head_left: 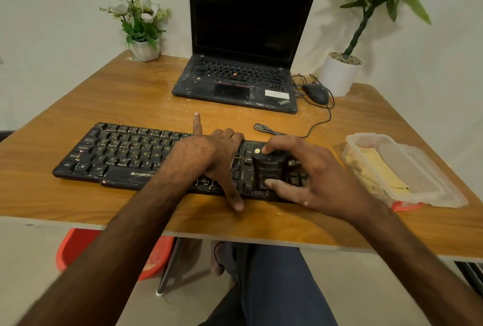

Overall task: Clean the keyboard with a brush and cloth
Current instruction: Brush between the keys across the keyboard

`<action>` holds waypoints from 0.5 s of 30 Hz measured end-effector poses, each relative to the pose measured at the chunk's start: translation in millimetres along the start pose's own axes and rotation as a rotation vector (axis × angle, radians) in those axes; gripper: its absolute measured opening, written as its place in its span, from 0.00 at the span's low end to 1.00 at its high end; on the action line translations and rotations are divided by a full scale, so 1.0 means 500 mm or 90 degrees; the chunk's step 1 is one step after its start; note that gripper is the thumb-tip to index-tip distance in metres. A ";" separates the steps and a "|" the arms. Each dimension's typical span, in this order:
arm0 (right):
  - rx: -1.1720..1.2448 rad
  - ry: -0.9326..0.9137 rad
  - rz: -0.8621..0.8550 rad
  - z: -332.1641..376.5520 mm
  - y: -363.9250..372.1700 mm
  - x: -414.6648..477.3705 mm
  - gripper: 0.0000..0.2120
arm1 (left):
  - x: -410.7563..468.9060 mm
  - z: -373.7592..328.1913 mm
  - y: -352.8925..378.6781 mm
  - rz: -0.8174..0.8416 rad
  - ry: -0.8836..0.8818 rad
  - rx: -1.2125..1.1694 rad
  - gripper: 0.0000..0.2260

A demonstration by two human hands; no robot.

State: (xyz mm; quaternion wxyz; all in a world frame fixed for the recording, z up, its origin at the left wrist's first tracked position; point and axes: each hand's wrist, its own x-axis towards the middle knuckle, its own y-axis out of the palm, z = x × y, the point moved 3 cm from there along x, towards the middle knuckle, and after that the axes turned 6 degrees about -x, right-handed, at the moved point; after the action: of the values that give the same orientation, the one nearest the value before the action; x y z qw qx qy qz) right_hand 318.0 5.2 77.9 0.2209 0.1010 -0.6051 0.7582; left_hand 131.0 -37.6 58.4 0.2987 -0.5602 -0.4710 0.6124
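While the keyboard [125, 155] lies flat across the table [130, 95], long axis running left to right in front of me, its left two thirds sit bare and uncovered. Left hand [209, 158] rests palm-down over the middle, index finger sticking out past the far edge, thumb hooked over the near edge; nothing in it, just pinning the board. Right hand [308, 176] is over the right-end keys, fingers curled around a small black brush [269, 171], forefinger on its far end, thumb on its near face. Bristles not visible from here. Brush sits at the right end, so my guess is the sweep has to travel leftward along the rows. Cloth [379, 171], yellow, lies in the clear container [418, 163] just beside the right hand, the nearer hand to reach it.
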 end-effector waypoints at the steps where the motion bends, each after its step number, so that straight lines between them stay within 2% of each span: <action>1: 0.013 -0.016 0.015 0.010 0.006 -0.003 0.27 | 0.000 0.001 0.000 -0.001 0.001 0.002 0.64; 4: 0.000 -0.064 0.051 0.027 0.022 -0.009 0.26 | 0.001 0.001 0.000 0.001 0.003 0.003 0.64; 8: -0.031 -0.010 0.000 -0.004 0.004 0.004 0.28 | -0.001 0.001 -0.001 0.006 -0.001 -0.001 0.64; 11: 0.028 -0.026 0.020 0.009 0.015 -0.007 0.26 | -0.001 0.001 -0.002 0.007 0.000 -0.002 0.64; 15: 0.087 0.053 -0.030 -0.024 0.004 0.007 0.28 | 0.000 0.003 -0.002 0.008 0.006 -0.008 0.64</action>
State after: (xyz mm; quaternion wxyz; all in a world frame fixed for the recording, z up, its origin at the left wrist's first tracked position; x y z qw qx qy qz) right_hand 315.1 17.0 74.8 0.2558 0.0986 -0.5397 0.7959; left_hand 129.4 -37.3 59.3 0.2931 -0.5679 -0.4699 0.6089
